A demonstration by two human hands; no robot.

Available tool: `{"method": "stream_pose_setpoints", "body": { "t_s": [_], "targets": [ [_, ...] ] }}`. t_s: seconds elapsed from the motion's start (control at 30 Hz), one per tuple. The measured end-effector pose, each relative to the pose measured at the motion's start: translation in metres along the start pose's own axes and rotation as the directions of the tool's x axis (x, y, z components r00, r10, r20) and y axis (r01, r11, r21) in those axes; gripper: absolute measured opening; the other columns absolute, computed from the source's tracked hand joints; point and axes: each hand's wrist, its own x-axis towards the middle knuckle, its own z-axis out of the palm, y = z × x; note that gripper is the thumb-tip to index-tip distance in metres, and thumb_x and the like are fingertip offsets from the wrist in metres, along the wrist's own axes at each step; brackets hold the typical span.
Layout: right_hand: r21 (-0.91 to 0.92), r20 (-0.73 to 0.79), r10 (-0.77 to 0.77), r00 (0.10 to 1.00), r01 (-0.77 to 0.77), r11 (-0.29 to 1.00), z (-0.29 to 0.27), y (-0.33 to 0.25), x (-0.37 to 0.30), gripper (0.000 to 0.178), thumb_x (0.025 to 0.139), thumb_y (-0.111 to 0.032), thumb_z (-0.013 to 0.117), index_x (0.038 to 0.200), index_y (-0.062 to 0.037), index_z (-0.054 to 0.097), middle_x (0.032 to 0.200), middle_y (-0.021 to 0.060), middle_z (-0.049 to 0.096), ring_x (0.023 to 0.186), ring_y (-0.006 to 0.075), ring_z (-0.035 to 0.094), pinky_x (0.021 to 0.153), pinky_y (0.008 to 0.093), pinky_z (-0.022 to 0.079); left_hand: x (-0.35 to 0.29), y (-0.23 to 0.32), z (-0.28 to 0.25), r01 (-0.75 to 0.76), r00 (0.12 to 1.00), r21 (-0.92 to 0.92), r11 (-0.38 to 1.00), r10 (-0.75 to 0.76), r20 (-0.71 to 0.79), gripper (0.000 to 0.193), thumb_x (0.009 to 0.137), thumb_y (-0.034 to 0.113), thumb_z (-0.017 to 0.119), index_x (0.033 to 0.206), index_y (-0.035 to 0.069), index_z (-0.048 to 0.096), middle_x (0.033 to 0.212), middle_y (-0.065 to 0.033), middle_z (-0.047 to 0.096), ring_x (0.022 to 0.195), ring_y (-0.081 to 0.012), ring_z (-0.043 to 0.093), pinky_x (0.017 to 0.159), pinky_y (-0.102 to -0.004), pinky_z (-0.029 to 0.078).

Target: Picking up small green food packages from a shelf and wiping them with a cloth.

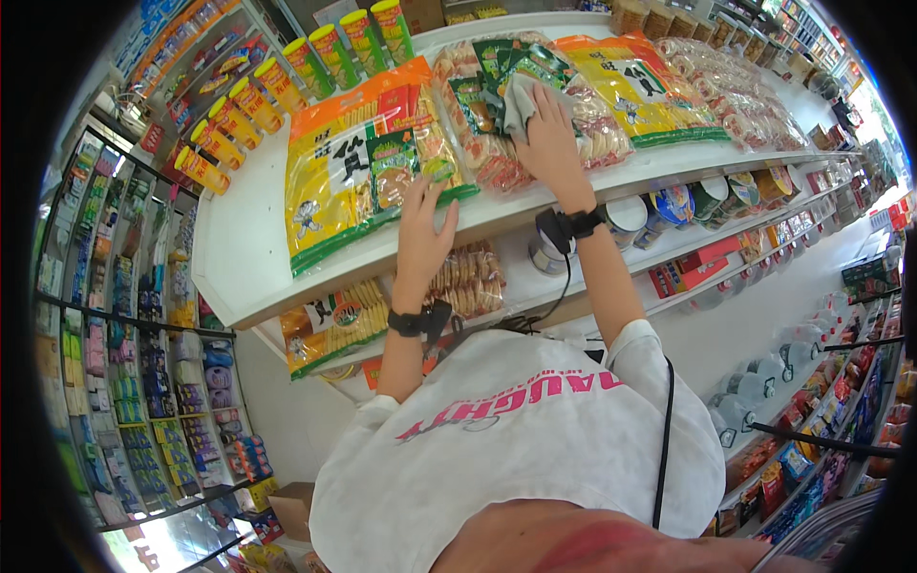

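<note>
My right hand (pixel 551 148) is closed on a grey cloth (pixel 518 107), pressed onto small dark green packets (pixel 471 103) that lie on a clear bag of wrapped snacks (pixel 497 164). At the front edge of a large yellow and orange snack bag (pixel 330 181), my left hand (pixel 426 224) rests with its fingers apart. Just beyond its fingertips, another green packet (pixel 394 162) lies on that bag. Both bags lie on the white top shelf (pixel 244 229). Each wrist wears a black strapped device.
Yellow-lidded snack canisters (pixel 250 103) line the shelf's far left side. A second yellow snack bag (pixel 640 91) lies to the right. Tubs and cans (pixel 671 205) fill the shelf below. Stocked racks (pixel 134 363) stand at left, and bottles (pixel 755 382) at right.
</note>
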Motion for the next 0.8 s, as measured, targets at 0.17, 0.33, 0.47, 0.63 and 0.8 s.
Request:
{"method": "stream_pose_setpoints", "body": {
  "t_s": [0.17, 0.33, 0.47, 0.63, 0.8],
  "targets": [
    [0.17, 0.013, 0.118, 0.993, -0.118, 0.978, -0.008, -0.001, -0.003, 0.06, 0.077, -0.014, 0.071, 0.133, -0.0025, 0.056, 0.139, 0.0192, 0.055, 0.126, 0.0355, 0.052, 0.108, 0.0456, 0.039, -0.008, -0.009, 0.003, 0.036, 0.997, -0.017, 0.999, -0.037, -0.064, 0.027, 0.094, 0.01, 0.062, 0.119, -0.003, 0.063, 0.127, -0.0205, 0.06, 0.119, -0.038, 0.058, 0.103, -0.0406, 0.044],
    [0.295, 0.038, 0.2, 0.979, -0.202, 0.934, -0.007, -0.002, 0.0, 0.034, 0.075, -0.007, 0.067, 0.109, -0.0026, 0.066, 0.11, 0.0203, 0.066, 0.107, 0.0397, 0.061, 0.093, 0.0464, 0.048, -0.008, -0.009, 0.0, 0.049, 0.994, -0.06, 0.997, -0.055, -0.096, 0.024, 0.093, 0.008, 0.063, 0.115, -0.003, 0.064, 0.122, -0.0198, 0.063, 0.116, -0.0367, 0.06, 0.1, -0.0402, 0.046],
    [0.201, 0.18, 0.408, 0.895, -0.439, 0.876, -0.017, -0.008, 0.009, 0.028, 0.075, -0.002, 0.065, 0.103, -0.0006, 0.065, 0.103, 0.0203, 0.067, 0.102, 0.0423, 0.061, 0.09, 0.0482, 0.049, -0.009, -0.008, -0.002, 0.017, 0.991, -0.105, 0.994, -0.031, -0.127, 0.021, 0.092, 0.005, 0.063, 0.111, -0.003, 0.065, 0.116, -0.0189, 0.066, 0.112, -0.0358, 0.062, 0.097, -0.0385, 0.048],
    [0.295, -0.031, 0.176, 0.984, -0.159, 0.942, -0.013, -0.005, 0.005, 0.049, 0.073, -0.002, 0.063, 0.122, 0.0029, 0.061, 0.125, 0.0181, 0.065, 0.113, 0.0398, 0.06, 0.096, 0.0452, 0.049, -0.01, -0.002, -0.005, 0.039, 0.992, -0.162, 0.986, -0.057, -0.114, 0.018, 0.092, 0.004, 0.063, 0.109, -0.003, 0.065, 0.114, -0.0183, 0.067, 0.109, -0.0353, 0.064, 0.095, -0.0377, 0.048],
    [0.226, -0.041, 0.152, 0.987, -0.139, 0.964, 0.004, 0.005, -0.004, 0.052, 0.074, -0.004, 0.062, 0.126, 0.0029, 0.059, 0.124, 0.0189, 0.065, 0.111, 0.0402, 0.061, 0.095, 0.0453, 0.05, -0.008, -0.004, -0.003, 0.063, 0.992, -0.148, 0.987, -0.079, -0.102, 0.018, 0.092, 0.004, 0.063, 0.109, -0.003, 0.065, 0.111, -0.018, 0.067, 0.104, -0.0353, 0.065, 0.092, -0.0378, 0.049]
  ]
}}
